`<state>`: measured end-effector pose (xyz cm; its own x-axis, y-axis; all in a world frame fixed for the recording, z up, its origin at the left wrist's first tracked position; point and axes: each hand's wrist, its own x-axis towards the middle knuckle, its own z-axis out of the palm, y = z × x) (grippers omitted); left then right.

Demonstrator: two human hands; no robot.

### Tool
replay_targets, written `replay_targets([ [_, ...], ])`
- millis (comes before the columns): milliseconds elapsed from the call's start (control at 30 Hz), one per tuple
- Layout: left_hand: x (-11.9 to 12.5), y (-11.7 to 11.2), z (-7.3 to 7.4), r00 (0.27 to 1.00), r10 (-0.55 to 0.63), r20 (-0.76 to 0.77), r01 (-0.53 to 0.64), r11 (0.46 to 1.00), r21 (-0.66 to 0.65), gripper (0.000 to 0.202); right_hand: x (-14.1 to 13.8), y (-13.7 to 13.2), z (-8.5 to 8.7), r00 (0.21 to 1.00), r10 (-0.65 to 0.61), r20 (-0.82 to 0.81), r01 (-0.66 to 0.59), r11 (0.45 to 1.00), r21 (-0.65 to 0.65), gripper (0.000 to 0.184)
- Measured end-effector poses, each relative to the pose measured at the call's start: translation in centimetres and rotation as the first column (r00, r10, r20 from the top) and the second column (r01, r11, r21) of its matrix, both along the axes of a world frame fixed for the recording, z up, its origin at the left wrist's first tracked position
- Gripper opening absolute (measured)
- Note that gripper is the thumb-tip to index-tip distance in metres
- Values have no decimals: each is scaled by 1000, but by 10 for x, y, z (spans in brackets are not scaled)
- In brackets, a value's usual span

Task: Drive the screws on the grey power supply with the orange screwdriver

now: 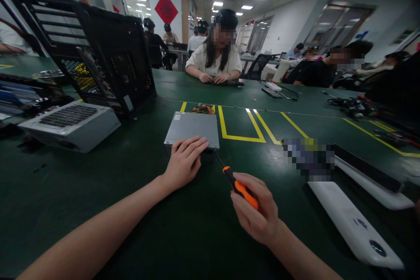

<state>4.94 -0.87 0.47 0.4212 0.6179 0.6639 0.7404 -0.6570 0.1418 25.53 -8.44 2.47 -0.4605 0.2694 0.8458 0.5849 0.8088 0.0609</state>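
Observation:
A grey computer power supply unit [193,127] lies on the green table in front of me, its bundle of coloured cables [201,109] at the far side. My left hand [185,159] holds it at the near edge, fingers laid over the top and the thumb down by the front face. In my right hand [257,210] is an orange and black screwdriver [241,188], gripped by the handle. Its thin shaft points at the unit's near right corner. Whether the tip sits in a screw is too small to tell.
At left stand an open black computer case [111,52] and a second power supply unit [72,122]. White devices [354,223] lie at right, near yellow tape outlines [243,138] and black cables [351,107]. A person [216,52] sits across the table; others are behind.

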Motion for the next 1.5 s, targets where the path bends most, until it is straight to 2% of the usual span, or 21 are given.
replay_targets([
  [100,0,0,0,1000,0,2,0,1000,-7,42,-1,0,-1,999,-2,-40,0,999,-52,28],
  [233,0,0,0,1000,3,8,-3,1000,-7,42,-1,1,-2,999,-26,35,26,1000,8,27],
  [400,1,0,0,1000,-2,14,2,1000,1,45,1,1,-2,998,-16,-55,13,998,-55,28],
  [500,1,0,0,1000,-2,17,2,1000,4,45,1,2,-2,1000,-28,12,28,999,-22,27],
  [567,1,0,0,1000,-4,10,4,1000,1,44,1,2,-5,999,-26,29,27,998,-49,30],
  [633,1,0,0,1000,-1,5,1,1000,-1,44,2,3,-8,1000,22,7,-21,996,-82,34],
  [733,1,0,1,1000,6,6,-6,1000,-3,44,3,3,-11,988,148,-39,-150,987,-52,35],
  [800,0,-1,1,1000,6,6,-6,1000,-7,43,4,3,-11,981,188,-57,-190,981,-40,34],
  [1000,0,-1,0,1000,4,6,-4,1000,-12,42,6,3,-9,982,169,-80,-171,985,-18,34],
  [1300,1,-1,0,1000,8,5,-8,1000,-19,41,6,7,-5,989,57,-139,-57,998,4,34],
  [1500,3,-2,1,1000,31,-3,-31,999,-17,41,8,9,-6,987,46,-152,-49,999,-12,46],
])
